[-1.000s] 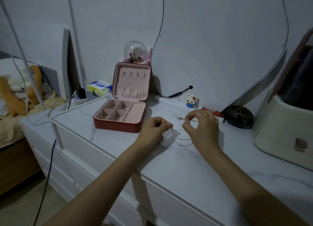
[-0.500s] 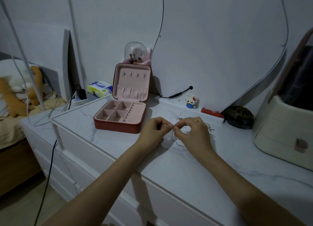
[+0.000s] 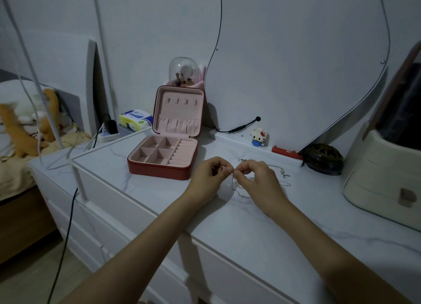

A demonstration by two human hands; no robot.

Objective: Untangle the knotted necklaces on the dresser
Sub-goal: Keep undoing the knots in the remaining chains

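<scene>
Fingertips of the left hand (image 3: 208,175) and the right hand (image 3: 255,178) meet over the dresser top (image 3: 262,235), each hand curled and pinching a strand of the necklaces (image 3: 241,190), which sit just right of the open jewelry box (image 3: 163,157). The knot itself is too small to make out; it seems to lie between the two pinches. From there, thin chain hangs down and loops loosely on the marble under the right palm, and more chain trails away beyond that hand, on the side farther from the box. By judgement, these chains are very light, limp and slippery, and fine enough to kink or snap if yanked. Hold is best taken close on either side of the knot, with nail tips teasing loops open rather than pulling ends taut. Further right of the box stand a small block figure (image 3: 258,136), a red bar (image 3: 286,150) and a dark round case (image 3: 323,159).
</scene>
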